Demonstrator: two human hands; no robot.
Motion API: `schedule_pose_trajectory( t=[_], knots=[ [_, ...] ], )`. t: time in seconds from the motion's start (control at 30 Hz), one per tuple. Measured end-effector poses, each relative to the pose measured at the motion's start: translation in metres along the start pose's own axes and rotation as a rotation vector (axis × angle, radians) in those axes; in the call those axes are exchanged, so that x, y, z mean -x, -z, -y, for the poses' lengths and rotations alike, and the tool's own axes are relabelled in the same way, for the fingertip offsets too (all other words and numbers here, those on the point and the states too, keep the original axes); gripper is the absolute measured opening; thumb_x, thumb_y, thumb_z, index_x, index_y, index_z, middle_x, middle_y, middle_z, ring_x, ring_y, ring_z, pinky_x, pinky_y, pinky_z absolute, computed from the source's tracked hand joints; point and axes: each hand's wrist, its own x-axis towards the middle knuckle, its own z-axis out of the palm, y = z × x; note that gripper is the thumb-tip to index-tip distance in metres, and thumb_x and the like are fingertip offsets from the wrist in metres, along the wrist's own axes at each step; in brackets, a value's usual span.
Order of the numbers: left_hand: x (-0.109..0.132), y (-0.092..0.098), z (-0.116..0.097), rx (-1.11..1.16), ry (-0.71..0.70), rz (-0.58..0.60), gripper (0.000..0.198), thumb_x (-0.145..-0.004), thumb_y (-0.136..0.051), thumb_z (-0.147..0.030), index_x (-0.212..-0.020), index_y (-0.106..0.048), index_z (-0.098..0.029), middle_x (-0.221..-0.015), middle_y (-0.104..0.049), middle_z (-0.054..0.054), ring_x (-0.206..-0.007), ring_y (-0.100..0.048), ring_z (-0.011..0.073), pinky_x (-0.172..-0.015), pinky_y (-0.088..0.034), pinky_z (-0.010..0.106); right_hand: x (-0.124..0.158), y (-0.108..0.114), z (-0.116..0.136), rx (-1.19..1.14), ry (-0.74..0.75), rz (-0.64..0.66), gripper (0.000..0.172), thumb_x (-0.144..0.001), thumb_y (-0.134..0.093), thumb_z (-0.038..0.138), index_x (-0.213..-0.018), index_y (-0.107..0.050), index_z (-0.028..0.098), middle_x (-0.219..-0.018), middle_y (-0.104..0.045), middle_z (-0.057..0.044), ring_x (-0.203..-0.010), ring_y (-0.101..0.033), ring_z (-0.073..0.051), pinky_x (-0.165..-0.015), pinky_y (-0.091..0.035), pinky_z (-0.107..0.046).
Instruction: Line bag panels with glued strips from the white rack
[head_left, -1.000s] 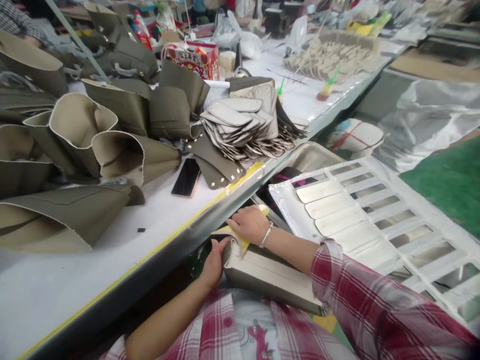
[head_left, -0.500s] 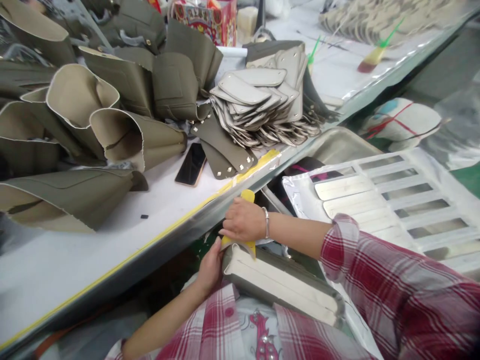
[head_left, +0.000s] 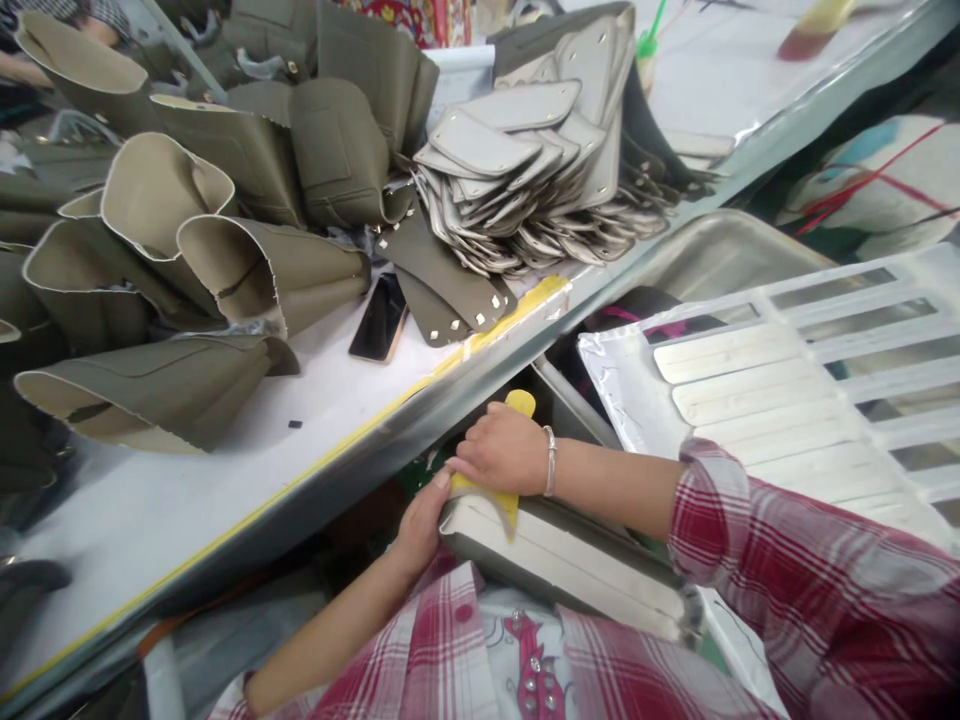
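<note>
My right hand, with a bracelet at the wrist, is closed around a flat yellow tool. The tool's rounded end sticks out above the fist, and its flared, pointed end shows below, against a bag body. That olive-green body with a long cream bottom lies tilted across my lap. At its left corner is my left hand, closed, thumb on top beside the yellow tool; its other fingers are mostly hidden.
Olive bag bodies crowd the white table. A phone, dark studded flaps and a pile of pale flaps lie near its edge. At right stands a slotted white rack with cream strips. Another person's arm shows top left.
The view has shifted slightly. Both hands stay at the bag body's corner, and the right hand with the yellow tool sits a little further right. The bag body has tilted slightly.
</note>
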Motion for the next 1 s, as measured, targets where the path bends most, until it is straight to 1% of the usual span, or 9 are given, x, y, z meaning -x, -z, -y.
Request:
schedule_pose_trajectory(
  t=[0.1,0.2,0.37,0.43,0.53,0.67,0.73,0.87,1.0],
  knots=[
    [-0.008,-0.001,-0.021,0.129,-0.043,0.124,0.048,-0.089,-0.032,-0.049,-0.117,-0.058,-0.019,-0.121,-0.059,0.005,-0.116,-0.049,0.0249,-0.099,-0.039,0.037,0.014,0.002,0.007,-0.006,-0.149,0.032,0.051,-0.096,-0.027,0.042,-0.075,-0.065,0.015,-0.072,-0.066,-0.009,-0.065,-0.058,-0.019,-0.064,-0.025,-0.033],
    [-0.012,0.001,-0.035,0.217,-0.063,0.261,0.045,-0.088,-0.036,-0.049,-0.115,-0.057,-0.019,-0.123,-0.057,0.004,-0.116,-0.049,0.0238,-0.099,-0.038,0.034,0.028,0.004,0.013,0.023,-0.259,0.068,0.049,-0.096,-0.028,0.042,-0.078,-0.067,0.017,-0.073,-0.067,-0.008,-0.066,-0.061,-0.021,-0.063,-0.027,-0.033],
    [-0.017,0.011,-0.035,0.483,0.132,0.475,0.06,-0.089,-0.025,-0.059,-0.12,-0.055,-0.018,-0.114,-0.062,0.007,-0.109,-0.055,0.0241,-0.095,-0.04,0.038,0.049,0.021,0.019,0.086,-0.366,0.142,0.048,-0.095,-0.032,0.041,-0.075,-0.067,0.016,-0.075,-0.068,-0.009,-0.071,-0.062,-0.021,-0.065,-0.031,-0.033],
    [-0.022,0.016,-0.033,0.525,0.146,0.556,0.056,-0.087,-0.035,-0.057,-0.119,-0.056,-0.016,-0.112,-0.064,0.009,-0.103,-0.058,0.0239,-0.092,-0.041,0.037,0.06,0.035,0.026,0.119,-0.418,0.135,0.047,-0.095,-0.034,0.041,-0.074,-0.067,0.016,-0.075,-0.068,-0.01,-0.073,-0.062,-0.022,-0.066,-0.032,-0.033],
    [-0.031,0.024,-0.034,0.477,0.091,0.62,0.049,-0.078,-0.059,-0.047,-0.114,-0.06,-0.013,-0.109,-0.065,0.01,-0.099,-0.059,0.0242,-0.09,-0.041,0.035,0.083,0.06,0.044,0.093,-0.593,0.076,0.045,-0.094,-0.033,0.043,-0.074,-0.063,0.016,-0.075,-0.066,-0.009,-0.072,-0.06,-0.021,-0.066,-0.034,-0.033],
    [-0.038,0.029,-0.036,0.392,0.081,0.659,0.042,-0.073,-0.065,-0.04,-0.106,-0.065,-0.013,-0.1,-0.068,0.01,-0.093,-0.061,0.0236,-0.083,-0.043,0.032,0.121,0.083,0.078,-0.284,-0.765,-0.013,0.031,-0.089,-0.041,0.039,-0.08,-0.06,0.016,-0.079,-0.062,-0.007,-0.071,-0.056,-0.018,-0.064,-0.038,-0.029],
    [-0.038,0.029,-0.036,0.354,0.023,0.615,0.039,-0.074,-0.064,-0.038,-0.106,-0.065,-0.015,-0.095,-0.069,0.007,-0.091,-0.061,0.0226,-0.081,-0.044,0.03,0.136,0.086,0.098,-0.503,-0.798,-0.097,0.028,-0.087,-0.044,0.039,-0.082,-0.059,0.017,-0.08,-0.061,-0.005,-0.071,-0.055,-0.017,-0.063,-0.04,-0.028],
    [-0.027,0.029,-0.032,0.368,-0.073,0.53,0.041,-0.075,-0.063,-0.034,-0.111,-0.062,-0.016,-0.097,-0.069,0.006,-0.093,-0.059,0.0206,-0.08,-0.043,0.026,0.143,0.071,0.149,-0.769,-0.934,-0.359,0.029,-0.082,-0.05,0.045,-0.078,-0.056,0.017,-0.074,-0.06,-0.002,-0.066,-0.055,-0.015,-0.059,-0.042,-0.027],
    [-0.014,0.035,-0.027,0.405,-0.056,0.614,0.049,-0.079,-0.054,-0.038,-0.122,-0.054,-0.016,-0.105,-0.066,0.008,-0.084,-0.061,0.0188,-0.066,-0.044,0.025,0.132,0.043,0.19,-1.302,-1.046,-0.61,0.03,-0.08,-0.051,0.049,-0.087,-0.048,0.02,-0.073,-0.062,-0.002,-0.061,-0.061,-0.018,-0.053,-0.048,-0.029]
  ],
)
